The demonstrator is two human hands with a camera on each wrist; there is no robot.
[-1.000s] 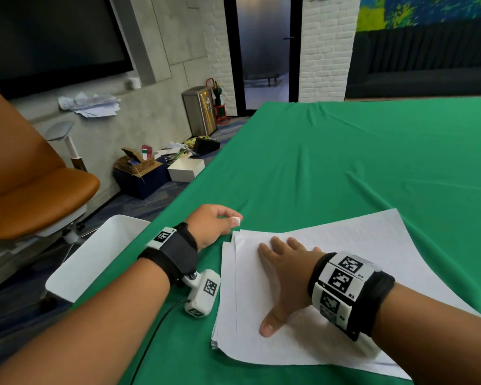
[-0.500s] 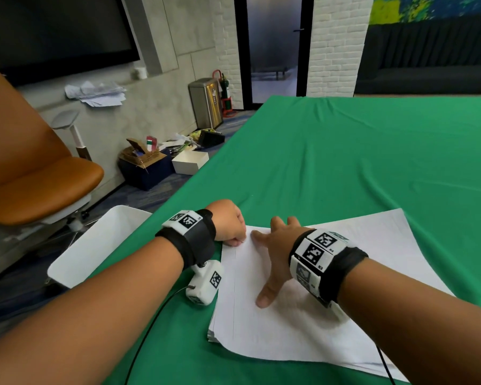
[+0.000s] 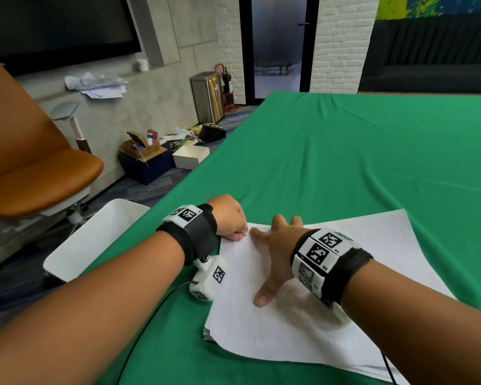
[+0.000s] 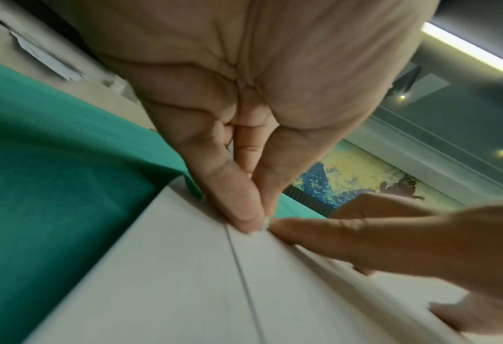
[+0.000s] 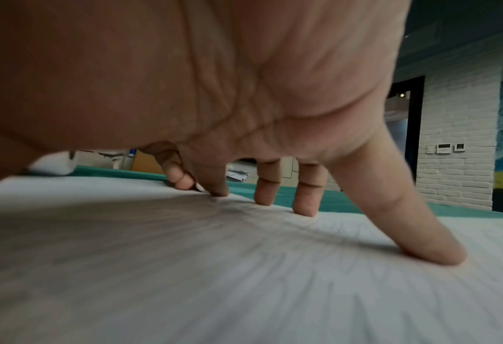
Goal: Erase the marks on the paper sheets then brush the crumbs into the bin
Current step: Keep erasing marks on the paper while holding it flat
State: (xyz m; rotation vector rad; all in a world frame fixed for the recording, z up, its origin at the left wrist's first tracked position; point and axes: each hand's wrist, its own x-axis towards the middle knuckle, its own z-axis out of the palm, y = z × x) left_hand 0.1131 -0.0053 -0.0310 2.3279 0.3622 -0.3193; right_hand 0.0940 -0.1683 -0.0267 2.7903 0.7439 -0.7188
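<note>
A stack of white paper sheets lies on the green cloth, skewed so its left edges fan out. My left hand is fisted, knuckles up, at the stack's far left corner. There its thumb and fingertips pinch a small white eraser down onto the top sheet. My right hand lies flat and spread on the top sheet just right of the left hand, its fingertips and thumb pressing the paper. Its forefinger nearly touches the eraser. I can make out no marks on the sheet.
A white bin stands below the table's left edge, beside my left forearm. An orange chair is further left. The green cloth stretches far and right of the stack. Boxes and a steel can sit on the floor beyond.
My left hand moved from the cloth beside the stack onto its far left corner, turning knuckles up with the eraser underneath. My right hand slid toward the sheet's far edge, close to the left hand.
</note>
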